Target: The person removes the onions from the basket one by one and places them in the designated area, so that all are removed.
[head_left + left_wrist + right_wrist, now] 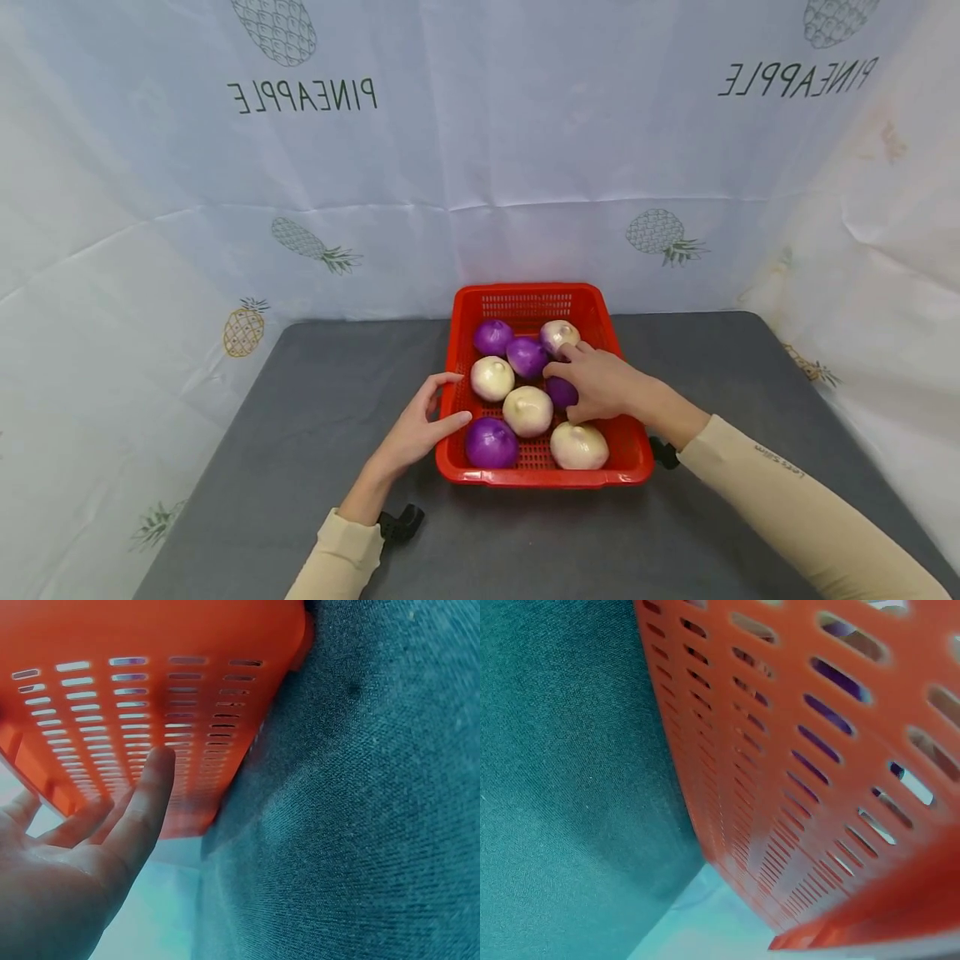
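Observation:
A red slotted plastic basket (528, 477) holds several onions, some purple, others whitish. My right hand (603, 385) reaches over its right side, fingers and thumb around a dark purple onion (561, 392) that the hand partly covers. Its fingertips also overlap a whitish onion (558, 333) at the back right; the thumb is just above another whitish onion (579, 447) at the front right. My left hand (414, 429) is at the left rim, thumb and fingers spread apart. In the left wrist view its extended fingers (142, 806) lie along the slotted outer wall. The right wrist view hides the right hand.
Under the basket is a dark grey cloth-covered table (337, 400). A pale curtain (480, 150) with pineapple prints hangs behind it and at both sides. A purple onion (492, 442) and a whitish onion (492, 379) lie near the left hand inside the basket.

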The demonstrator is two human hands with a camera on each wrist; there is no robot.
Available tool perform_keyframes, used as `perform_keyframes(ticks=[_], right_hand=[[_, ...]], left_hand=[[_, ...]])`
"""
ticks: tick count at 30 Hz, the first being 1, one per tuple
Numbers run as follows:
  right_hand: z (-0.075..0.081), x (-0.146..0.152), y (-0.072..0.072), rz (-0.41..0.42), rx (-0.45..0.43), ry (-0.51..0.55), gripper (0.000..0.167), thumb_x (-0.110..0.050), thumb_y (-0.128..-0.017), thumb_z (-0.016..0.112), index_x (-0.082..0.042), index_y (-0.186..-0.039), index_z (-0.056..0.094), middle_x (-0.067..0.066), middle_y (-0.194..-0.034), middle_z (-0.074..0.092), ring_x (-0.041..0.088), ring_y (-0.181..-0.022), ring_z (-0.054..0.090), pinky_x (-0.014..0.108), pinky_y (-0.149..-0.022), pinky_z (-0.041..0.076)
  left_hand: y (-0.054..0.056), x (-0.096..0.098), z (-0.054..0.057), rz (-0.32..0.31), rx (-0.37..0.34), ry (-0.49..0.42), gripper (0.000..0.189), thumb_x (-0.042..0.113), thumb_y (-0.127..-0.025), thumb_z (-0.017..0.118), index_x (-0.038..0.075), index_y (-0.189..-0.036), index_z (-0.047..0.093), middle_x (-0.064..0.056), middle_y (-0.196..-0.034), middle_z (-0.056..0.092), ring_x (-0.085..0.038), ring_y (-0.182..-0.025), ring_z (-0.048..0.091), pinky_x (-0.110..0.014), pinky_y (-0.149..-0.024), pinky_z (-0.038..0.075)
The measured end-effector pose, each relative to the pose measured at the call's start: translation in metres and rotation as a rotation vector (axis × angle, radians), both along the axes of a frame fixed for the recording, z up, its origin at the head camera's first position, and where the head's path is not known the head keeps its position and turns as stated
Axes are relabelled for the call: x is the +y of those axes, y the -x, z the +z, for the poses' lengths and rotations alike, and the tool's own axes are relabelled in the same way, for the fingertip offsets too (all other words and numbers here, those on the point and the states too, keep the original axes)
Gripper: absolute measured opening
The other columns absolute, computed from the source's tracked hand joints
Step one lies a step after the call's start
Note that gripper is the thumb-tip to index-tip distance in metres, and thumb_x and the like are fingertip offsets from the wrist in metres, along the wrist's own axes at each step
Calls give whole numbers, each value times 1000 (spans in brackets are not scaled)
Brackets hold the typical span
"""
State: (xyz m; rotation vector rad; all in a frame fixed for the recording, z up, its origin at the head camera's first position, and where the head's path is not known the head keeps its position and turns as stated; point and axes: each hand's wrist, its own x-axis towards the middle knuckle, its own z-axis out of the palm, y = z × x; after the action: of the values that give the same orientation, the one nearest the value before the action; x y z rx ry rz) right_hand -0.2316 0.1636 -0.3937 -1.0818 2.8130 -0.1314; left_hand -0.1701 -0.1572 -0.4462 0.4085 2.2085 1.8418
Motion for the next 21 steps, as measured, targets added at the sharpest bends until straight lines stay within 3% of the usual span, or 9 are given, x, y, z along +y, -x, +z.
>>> perform_keyframes(ticks=[11,21], right_hand=[[20,4,-6,-7,35,90,58,-28,-73,78,-19,-129,67,8,-128,51,27,-104,50,39,-76,56],[29,15,-13,-55,79,103,58,-30,-73,79,-24,-129,66,11,-133,52,29,-114,50,50,-88,54]], left_hand=[[1,-1,1,16,7,0,66,23,-93,73,10,-148,39,-24,-137,52,-33,-114,62,-43,-84,60],[-2,-2,-2,16,-6,-16,64,24,-94,73,13,-147,40,-21,-137,53,-33,-112,64,-43,-82,61]])
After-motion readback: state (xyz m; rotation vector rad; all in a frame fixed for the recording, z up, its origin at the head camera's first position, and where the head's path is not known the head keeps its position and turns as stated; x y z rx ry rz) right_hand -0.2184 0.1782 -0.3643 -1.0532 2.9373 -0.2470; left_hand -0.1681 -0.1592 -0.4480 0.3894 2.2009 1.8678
